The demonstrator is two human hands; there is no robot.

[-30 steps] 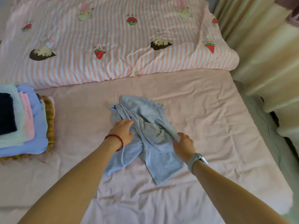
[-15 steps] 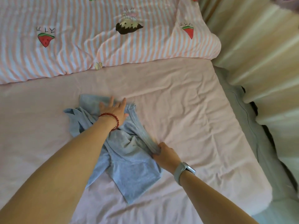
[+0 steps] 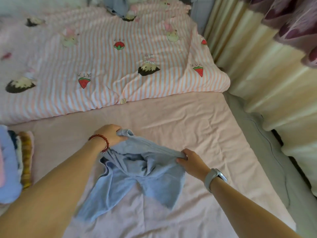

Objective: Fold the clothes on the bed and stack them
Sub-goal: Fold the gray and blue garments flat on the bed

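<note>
A light blue garment (image 3: 137, 179) hangs crumpled over the pink bed sheet (image 3: 197, 134), its lower part trailing on the sheet. My left hand (image 3: 110, 134), with a red bead bracelet, grips one end of its upper edge. My right hand (image 3: 190, 160), with a grey watch on the wrist, pinches the other end. The edge is stretched between the two hands and lifted off the bed. A stack of folded clothes (image 3: 12, 165) lies at the left edge of the view, with a lilac piece on top.
A pink striped duvet (image 3: 103, 66) with strawberry and hedgehog prints covers the far half of the bed. Cream curtains (image 3: 265, 83) hang along the right side, past the grey mattress edge (image 3: 267, 152).
Both hands have taken hold of the garment's upper edge and lifted it; before, the left hand lay flat on it. The view has swung back left, showing the stack again.
</note>
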